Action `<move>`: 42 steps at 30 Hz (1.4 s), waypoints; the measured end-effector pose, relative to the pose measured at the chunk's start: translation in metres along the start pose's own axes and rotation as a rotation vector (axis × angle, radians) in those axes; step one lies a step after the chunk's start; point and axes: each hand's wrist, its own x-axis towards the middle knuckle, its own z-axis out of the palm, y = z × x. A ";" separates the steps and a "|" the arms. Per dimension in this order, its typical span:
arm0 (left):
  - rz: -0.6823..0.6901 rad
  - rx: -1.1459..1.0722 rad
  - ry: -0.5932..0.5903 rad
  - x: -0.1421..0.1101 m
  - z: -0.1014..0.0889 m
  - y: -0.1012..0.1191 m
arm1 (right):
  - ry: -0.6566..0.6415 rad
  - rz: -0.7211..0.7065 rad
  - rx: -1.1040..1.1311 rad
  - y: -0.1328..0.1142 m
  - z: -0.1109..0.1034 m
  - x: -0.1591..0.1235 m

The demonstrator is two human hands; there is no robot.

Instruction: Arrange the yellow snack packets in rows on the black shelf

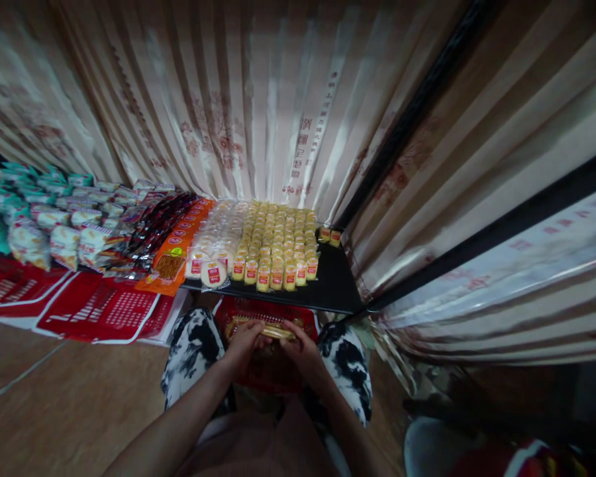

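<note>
My left hand (243, 346) and my right hand (305, 348) meet in front of my knees, both closed on a flat yellow packet (273, 331) held level between them. Under the packet sits a red plastic basket (263, 311) between my legs, which wear black-and-white patterned trousers. Just beyond the basket a black tray (335, 285) carries rows of small yellow-capped snack packs (278, 242) with red labels.
Clear round packets (213, 235), orange packets (176, 255), dark red packets (153, 225) and white and teal bags (54, 225) lie in rows to the left on red crates (99, 308). Pale curtains (258, 99) hang behind. Brown floor lies at left.
</note>
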 end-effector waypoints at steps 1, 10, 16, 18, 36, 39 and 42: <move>0.000 -0.001 -0.004 -0.001 0.002 0.001 | 0.009 0.024 0.038 -0.001 0.001 0.000; -0.020 -0.146 -0.144 -0.014 0.010 0.005 | 0.189 0.097 0.206 0.003 -0.006 0.013; 0.026 -0.037 -0.145 -0.010 0.011 0.001 | 0.201 0.147 0.230 -0.005 -0.006 0.015; 0.047 0.017 -0.137 -0.006 0.010 -0.002 | 0.193 0.148 0.262 -0.012 -0.007 0.013; 0.005 -0.093 -0.228 -0.020 0.056 0.007 | 0.240 0.059 0.353 -0.009 -0.011 0.015; -0.008 -0.095 -0.233 -0.018 0.060 0.002 | 0.249 0.013 0.304 -0.006 -0.016 0.018; -0.004 -0.048 -0.200 -0.011 0.062 -0.006 | 0.234 -0.044 0.210 -0.004 -0.025 0.021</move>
